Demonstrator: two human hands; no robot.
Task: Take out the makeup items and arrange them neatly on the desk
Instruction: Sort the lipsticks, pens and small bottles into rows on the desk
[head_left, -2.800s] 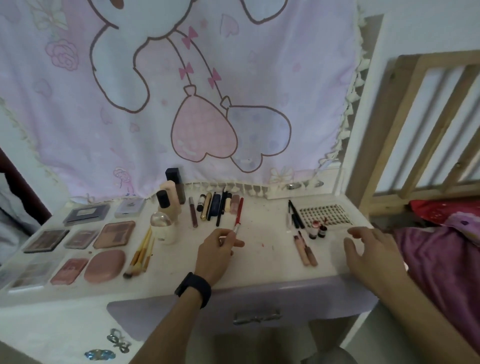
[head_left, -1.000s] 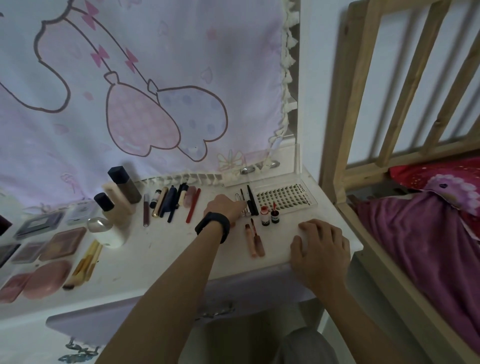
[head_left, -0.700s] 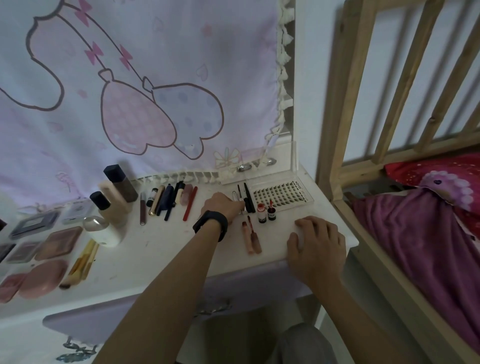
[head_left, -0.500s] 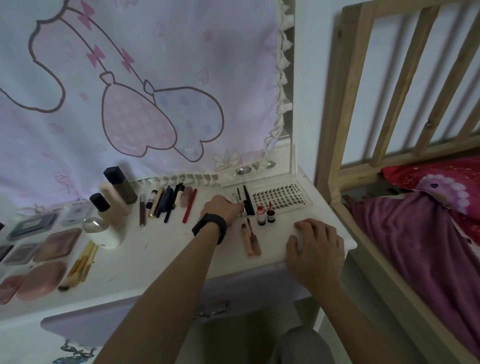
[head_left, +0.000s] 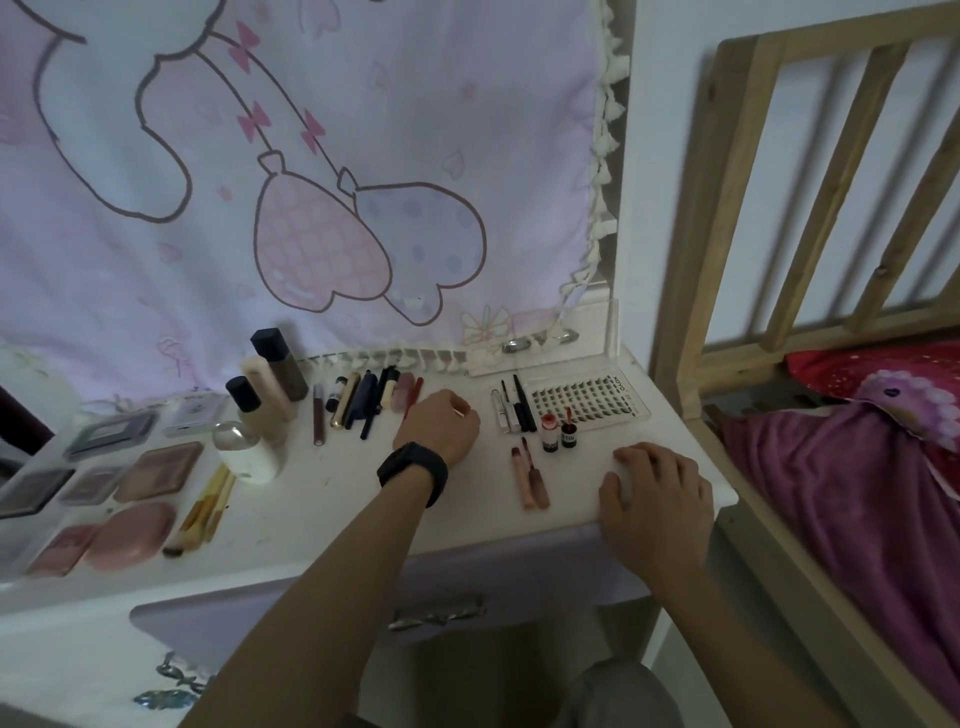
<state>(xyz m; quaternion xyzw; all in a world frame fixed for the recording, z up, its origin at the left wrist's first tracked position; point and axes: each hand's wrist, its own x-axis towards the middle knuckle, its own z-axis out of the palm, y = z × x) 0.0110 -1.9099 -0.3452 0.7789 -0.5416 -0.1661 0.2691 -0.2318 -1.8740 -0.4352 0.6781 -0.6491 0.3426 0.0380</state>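
Observation:
Makeup lies in groups on the white desk (head_left: 332, 499). My left hand (head_left: 441, 426), with a black watch on the wrist, is curled beside the red pencil (head_left: 414, 396); a thin pale tip shows between its fingers, and the rest of that item is hidden. My right hand (head_left: 654, 499) rests flat on the desk's front right corner. Between the hands lie two pink tubes (head_left: 530, 475), two small red bottles (head_left: 558, 437), black liners with silver tubes (head_left: 514, 408) and a clear lash tray (head_left: 587, 402). A row of pens and lip sticks (head_left: 358, 405) lies left of the red pencil.
Tall foundation bottles (head_left: 270, 382) and a round white bottle (head_left: 249, 454) stand left of centre. Brushes (head_left: 202, 504) and several palettes (head_left: 156, 467) fill the left side. A pink cartoon cloth (head_left: 311, 182) hangs behind. A wooden bed rail (head_left: 691, 291) and purple bedding (head_left: 841, 493) sit right.
My left hand has drawn back leftward from the black liners and silver tubes to beside the red pencil. My right hand stays on the desk corner.

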